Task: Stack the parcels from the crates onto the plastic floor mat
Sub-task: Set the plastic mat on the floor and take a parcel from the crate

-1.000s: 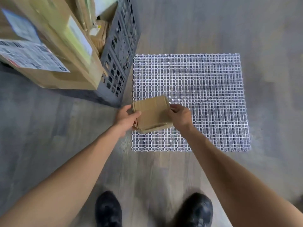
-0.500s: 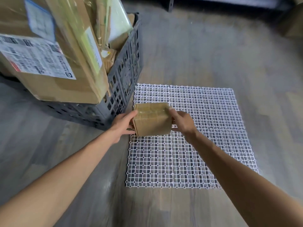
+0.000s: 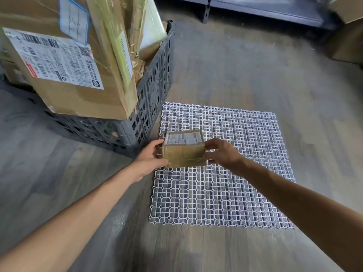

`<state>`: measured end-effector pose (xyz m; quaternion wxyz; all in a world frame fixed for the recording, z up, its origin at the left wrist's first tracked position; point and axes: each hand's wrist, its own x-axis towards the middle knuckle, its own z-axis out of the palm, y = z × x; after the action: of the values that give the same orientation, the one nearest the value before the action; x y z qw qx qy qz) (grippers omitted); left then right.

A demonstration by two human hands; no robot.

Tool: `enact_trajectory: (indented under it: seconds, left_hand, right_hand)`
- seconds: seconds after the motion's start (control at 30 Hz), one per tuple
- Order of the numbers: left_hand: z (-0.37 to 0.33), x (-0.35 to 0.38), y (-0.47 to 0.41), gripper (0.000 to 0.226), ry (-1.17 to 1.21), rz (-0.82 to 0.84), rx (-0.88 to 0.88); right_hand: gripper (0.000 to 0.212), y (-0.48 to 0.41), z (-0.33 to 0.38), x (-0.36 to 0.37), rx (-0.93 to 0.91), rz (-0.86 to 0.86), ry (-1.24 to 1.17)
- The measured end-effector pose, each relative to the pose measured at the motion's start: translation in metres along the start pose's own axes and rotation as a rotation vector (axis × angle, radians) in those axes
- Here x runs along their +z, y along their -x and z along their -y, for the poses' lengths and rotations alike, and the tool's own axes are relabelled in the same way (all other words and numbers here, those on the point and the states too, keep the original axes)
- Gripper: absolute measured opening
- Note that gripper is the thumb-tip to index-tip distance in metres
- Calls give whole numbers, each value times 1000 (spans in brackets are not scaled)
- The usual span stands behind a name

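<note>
small parcel on floor mat, near-left part | crate just left of mat | large parcels in crate | shelf behind

Soft, even indoor light, moderately bright. Glare is limited to a pale sheen on the floor near the bottom. Shadow darkens the ground beside the crate at far left. The plastic floor mat reads sharp; the shelf and far corners smear — wide-angle bending tilts the edges outward.
</note>
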<state>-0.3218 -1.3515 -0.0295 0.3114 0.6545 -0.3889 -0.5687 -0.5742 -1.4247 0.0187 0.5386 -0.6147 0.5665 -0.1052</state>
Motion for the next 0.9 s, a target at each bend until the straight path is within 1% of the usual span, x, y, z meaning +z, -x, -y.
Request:
enact_trajectory:
  seconds: [0.1,0.2,0.27,0.4,0.47,0.57,0.67,0.73,0.83,0.9]
  left_hand:
    - [1,2,8,72,129,-14,-48]
    - [2,5,14,55,190,-68,-68]
    - [3,7,17,46,221,-77,-112]
    - [14,5,24,47,215,-103,-198]
    - [20,6,31,46,185,-54,-252]
    - [29,15,41,37,146,-32,-312]
    - [40,18,47,36,138,-48,-368]
    - [43,18,52,35,148,-30,-401]
    - [42,18,60,28,163,4,-437]
    - [45,20,68,27,190,10,-466]
  right_hand:
    - [29,8,-3,9,28,31,-131]
    - [27,11,-15,22,18,-87,-132]
    - [25,12,-24,30,23,-156,-144]
    - [17,13,-39,41,61,-142,-246]
    - [14,12,-42,44,49,-114,-260]
    - [13,2,-44,49,12,-84,-130]
    - [20,-9,-40,56,-70,-59,55]
    - [21,-13,-37,59,-118,-41,146]
    - [21,-15,-35,61,-171,-42,194]
    - [21,-15,-39,62,-185,-41,177]
